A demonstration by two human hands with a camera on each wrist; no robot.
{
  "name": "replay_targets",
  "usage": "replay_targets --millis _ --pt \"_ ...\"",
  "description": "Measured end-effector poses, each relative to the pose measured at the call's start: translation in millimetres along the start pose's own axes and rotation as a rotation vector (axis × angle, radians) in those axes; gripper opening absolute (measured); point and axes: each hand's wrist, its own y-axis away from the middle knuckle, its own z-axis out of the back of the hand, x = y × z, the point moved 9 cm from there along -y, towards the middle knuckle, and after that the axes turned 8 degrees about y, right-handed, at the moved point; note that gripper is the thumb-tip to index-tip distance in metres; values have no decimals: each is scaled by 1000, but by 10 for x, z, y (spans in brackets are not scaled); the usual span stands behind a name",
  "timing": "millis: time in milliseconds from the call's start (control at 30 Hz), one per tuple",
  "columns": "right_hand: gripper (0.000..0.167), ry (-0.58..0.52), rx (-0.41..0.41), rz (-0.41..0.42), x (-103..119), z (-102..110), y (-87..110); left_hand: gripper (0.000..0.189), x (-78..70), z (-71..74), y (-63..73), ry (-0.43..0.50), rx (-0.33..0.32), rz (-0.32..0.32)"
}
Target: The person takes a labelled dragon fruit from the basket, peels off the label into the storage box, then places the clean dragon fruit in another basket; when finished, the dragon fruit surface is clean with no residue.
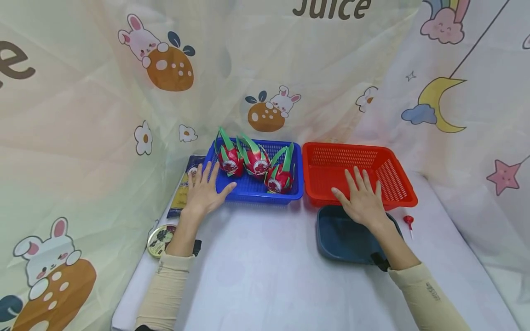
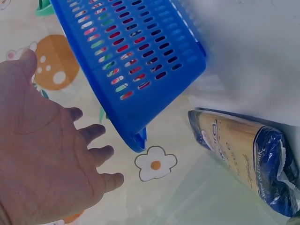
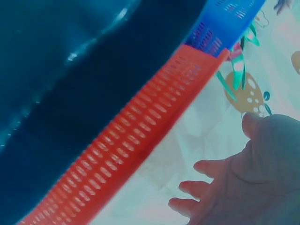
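Note:
My left hand (image 1: 204,192) spreads its fingers over the near left corner of the blue basket (image 1: 265,199), holding nothing. Three red dragon-fruit-shaped items with long green leaves and round labels sit in that basket: a left one (image 1: 230,161), a middle one (image 1: 257,163) and a right one (image 1: 279,180). My right hand (image 1: 365,202), also empty with fingers extended, reaches above the dark blue-green basin (image 1: 348,241). Its fingertips overlap the red basket (image 1: 331,168) in the head view. The left wrist view shows the palm (image 2: 51,150) beside the blue basket's slotted wall.
A yellow-and-blue packet (image 1: 179,197) lies left of the blue basket, with a round, yellow-rimmed container (image 1: 159,241) nearer, partly behind the left forearm. A small red-headed stick (image 1: 408,220) lies right of the basin. Printed cloth (image 1: 223,101) hangs behind the white table (image 1: 265,276).

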Motion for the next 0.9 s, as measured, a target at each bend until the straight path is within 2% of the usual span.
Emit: replay_targets --millis 167,333,467,700,900 --pt "91 -21 -26 28 116 108 -110 104 77 11 23 23 -17 32" --pt "92 -47 -36 86 264 177 -182 104 96 74 38 31 -16 36" --pt "89 -67 -34 99 360 187 -215 105 138 117 53 34 -13 45" --pt "88 -99 -70 89 465 198 -334 100 232 208 61 141 -59 46" --pt "88 -201 -80 75 572 229 -468 99 317 250 58 241 -85 62"
